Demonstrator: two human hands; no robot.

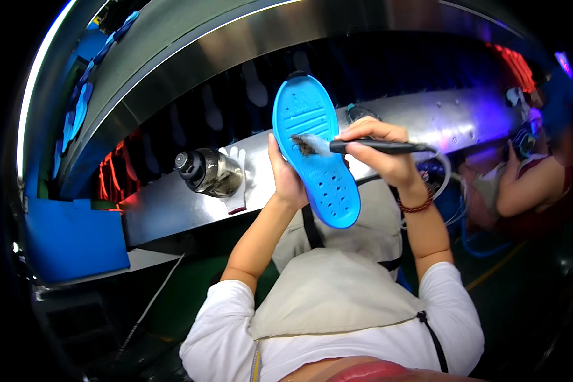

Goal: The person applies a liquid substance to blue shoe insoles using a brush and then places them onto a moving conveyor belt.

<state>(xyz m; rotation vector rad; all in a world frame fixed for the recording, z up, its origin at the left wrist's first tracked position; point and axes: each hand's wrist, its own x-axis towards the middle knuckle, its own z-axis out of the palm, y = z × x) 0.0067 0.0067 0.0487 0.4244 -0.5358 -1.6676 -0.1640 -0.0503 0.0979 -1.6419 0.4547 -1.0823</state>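
A bright blue shoe sole (328,181) is held up in front of me, toe end away, with ridges across its front half and small holes toward the heel. My left hand (288,178) grips it along its left edge, thumb up the side. In my right hand (388,153) is a brush (363,146) with a black handle, pinched between thumb and fingers. A pale tube runs from the handle's end past my wrist. The dark bristles lie against the middle of the sole's upper face.
On the metal ledge (153,213) ahead stand a grimy black-capped bottle (210,172) and a white glove (237,181). Behind is a conveyor (146,57) with blue soles (79,108) at its left. A blue box (76,239) is at left. Another person (528,178) sits at right.
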